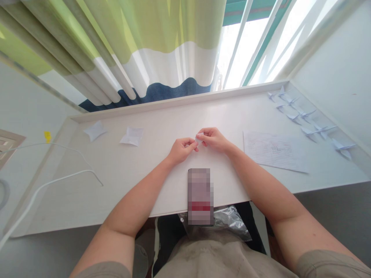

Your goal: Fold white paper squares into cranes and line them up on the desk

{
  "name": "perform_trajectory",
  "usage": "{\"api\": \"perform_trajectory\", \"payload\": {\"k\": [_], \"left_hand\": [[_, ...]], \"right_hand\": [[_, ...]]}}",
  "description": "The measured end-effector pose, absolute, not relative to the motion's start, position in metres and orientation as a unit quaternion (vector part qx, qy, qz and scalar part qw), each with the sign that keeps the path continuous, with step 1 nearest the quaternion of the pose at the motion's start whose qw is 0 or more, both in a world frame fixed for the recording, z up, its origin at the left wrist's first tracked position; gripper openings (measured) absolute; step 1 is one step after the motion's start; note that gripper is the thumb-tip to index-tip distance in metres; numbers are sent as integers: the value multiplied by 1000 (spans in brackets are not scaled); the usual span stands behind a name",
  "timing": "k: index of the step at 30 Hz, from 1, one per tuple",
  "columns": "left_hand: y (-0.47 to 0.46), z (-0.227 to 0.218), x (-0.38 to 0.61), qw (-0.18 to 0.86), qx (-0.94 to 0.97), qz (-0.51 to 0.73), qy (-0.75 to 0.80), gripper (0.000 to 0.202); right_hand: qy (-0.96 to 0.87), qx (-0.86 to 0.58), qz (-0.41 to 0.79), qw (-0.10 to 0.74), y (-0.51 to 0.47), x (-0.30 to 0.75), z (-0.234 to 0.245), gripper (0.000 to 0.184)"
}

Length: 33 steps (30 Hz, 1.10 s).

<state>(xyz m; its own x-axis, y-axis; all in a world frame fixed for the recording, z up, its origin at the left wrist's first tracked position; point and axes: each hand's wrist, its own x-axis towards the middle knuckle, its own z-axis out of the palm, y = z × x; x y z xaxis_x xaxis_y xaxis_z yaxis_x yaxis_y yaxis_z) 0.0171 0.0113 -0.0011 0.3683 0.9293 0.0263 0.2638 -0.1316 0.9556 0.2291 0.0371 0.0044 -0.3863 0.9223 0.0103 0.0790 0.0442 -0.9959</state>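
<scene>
Together, the left grip and right grip pinch a small white paper, apparently folded

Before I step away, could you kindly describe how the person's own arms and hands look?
The left hand and right hand are ungloved, and nothing is visibly worn at the wrists. Both forearms are bare. The left sleeve and right sleeve are short, plain and greyish-brown, matching the shirt.
</scene>
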Motion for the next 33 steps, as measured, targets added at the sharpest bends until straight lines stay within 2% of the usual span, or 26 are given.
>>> {"api": "perform_trajectory", "payload": {"k": [4, 9, 13, 18, 25, 33], "left_hand": [[11, -1, 17, 494, 667, 332, 448, 41], [11, 0, 17, 491, 667, 335, 449, 41], [10, 2, 19, 486, 671, 334, 448, 38], [11, 1, 19, 489, 669, 325, 456, 36], [12, -2, 15, 524, 657, 316, 441, 42], [11, -2, 16, 518, 656, 317, 449, 45]], "right_hand": [[-615, -409, 561, 374, 37, 231, 4, 39], [-601, -396, 577, 385, 40, 232, 0, 54], [-594, -391, 585, 390, 41, 233, -4, 58], [-583, -386, 592, 400, 41, 232, -4, 58], [-592, -389, 592, 384, 41, 234, -2, 48], [-634, -404, 556, 353, 38, 233, 3, 52]]}}
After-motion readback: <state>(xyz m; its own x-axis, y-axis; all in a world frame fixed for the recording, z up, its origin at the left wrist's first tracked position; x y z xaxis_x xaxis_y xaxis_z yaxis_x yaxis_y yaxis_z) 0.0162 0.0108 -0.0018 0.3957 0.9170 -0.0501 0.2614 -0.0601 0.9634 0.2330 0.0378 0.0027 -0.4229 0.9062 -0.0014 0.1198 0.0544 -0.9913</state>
